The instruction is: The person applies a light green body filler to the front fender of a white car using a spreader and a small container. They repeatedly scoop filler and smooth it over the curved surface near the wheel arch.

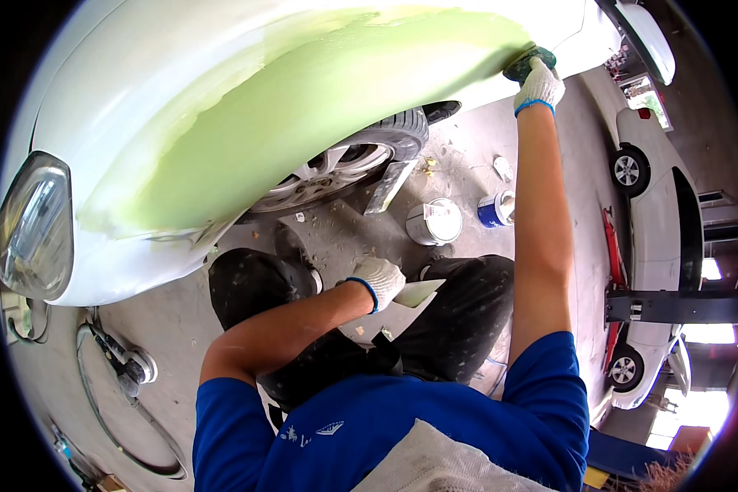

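Note:
My right hand (pixel 541 87), in a white knit glove with blue cuff, reaches far forward. Its fingers close round a dark green spreader (pixel 526 64), pressed to the white car's lower side at the right end of a pale green filler patch (pixel 303 90). A darker smear shows beside the spreader. My left hand (pixel 377 283), gloved the same way, is closed above my knees. From it sticks out a flat putty knife (pixel 419 293) with a pale, greenish-white blade; its handle is mostly hidden in the glove.
Below the wheel arch sits the car's wheel (pixel 328 172), with a flat grey board (pixel 391 187) nearby. A white can (pixel 434 221) and a blue-and-white can (pixel 495 210) stand on the floor. A hosed sander (pixel 131 366) lies at left. Another white car (pixel 660 246) is at right.

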The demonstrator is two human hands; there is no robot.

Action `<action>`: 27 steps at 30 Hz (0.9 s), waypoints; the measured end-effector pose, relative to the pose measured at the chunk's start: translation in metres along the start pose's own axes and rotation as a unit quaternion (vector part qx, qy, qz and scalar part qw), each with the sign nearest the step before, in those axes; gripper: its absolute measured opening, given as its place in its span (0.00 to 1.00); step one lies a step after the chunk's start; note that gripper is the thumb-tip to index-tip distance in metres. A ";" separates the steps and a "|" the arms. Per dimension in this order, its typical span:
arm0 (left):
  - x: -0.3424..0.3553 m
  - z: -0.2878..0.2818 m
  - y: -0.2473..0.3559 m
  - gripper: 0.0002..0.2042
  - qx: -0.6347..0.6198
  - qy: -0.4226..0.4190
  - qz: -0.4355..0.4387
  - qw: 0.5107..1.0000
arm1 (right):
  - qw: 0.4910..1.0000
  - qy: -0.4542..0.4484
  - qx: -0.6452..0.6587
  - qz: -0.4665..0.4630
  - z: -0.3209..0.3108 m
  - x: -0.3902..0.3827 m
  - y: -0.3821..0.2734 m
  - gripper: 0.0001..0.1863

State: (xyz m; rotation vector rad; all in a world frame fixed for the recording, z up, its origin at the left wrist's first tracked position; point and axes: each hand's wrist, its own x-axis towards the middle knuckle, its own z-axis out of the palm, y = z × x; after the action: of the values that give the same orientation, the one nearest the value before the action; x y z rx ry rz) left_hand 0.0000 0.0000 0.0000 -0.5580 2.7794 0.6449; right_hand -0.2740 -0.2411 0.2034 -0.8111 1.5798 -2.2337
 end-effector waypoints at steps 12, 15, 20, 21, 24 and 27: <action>-0.016 0.000 -0.008 0.10 0.001 0.017 0.021 1.000 | 0.994 -0.033 0.007 -0.101 0.030 -0.067 -0.031 0.08; -0.017 0.003 -0.007 0.11 -0.002 0.016 0.028 0.999 | 0.991 -0.056 -0.010 -0.125 0.030 -0.080 -0.032 0.10; -0.021 0.003 -0.008 0.11 -0.005 0.022 0.037 0.999 | 0.980 -0.080 -0.010 -0.182 0.036 -0.103 -0.033 0.11; -0.021 0.004 -0.008 0.11 -0.004 0.024 0.037 0.999 | 0.976 -0.084 -0.016 -0.200 0.037 -0.107 -0.032 0.11; -0.022 0.008 -0.008 0.11 -0.001 0.025 0.036 0.999 | 0.963 -0.094 -0.035 -0.250 0.040 -0.124 -0.031 0.12; -0.024 0.009 -0.010 0.10 0.000 0.021 0.037 0.999 | 0.946 -0.108 -0.069 -0.299 0.045 -0.147 -0.032 0.12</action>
State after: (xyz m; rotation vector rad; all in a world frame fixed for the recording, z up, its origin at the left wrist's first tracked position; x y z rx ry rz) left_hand 0.0267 0.0035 -0.0041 -0.4774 2.8511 0.6554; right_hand -0.1270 -0.1860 0.2030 -1.7052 1.5380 -2.3061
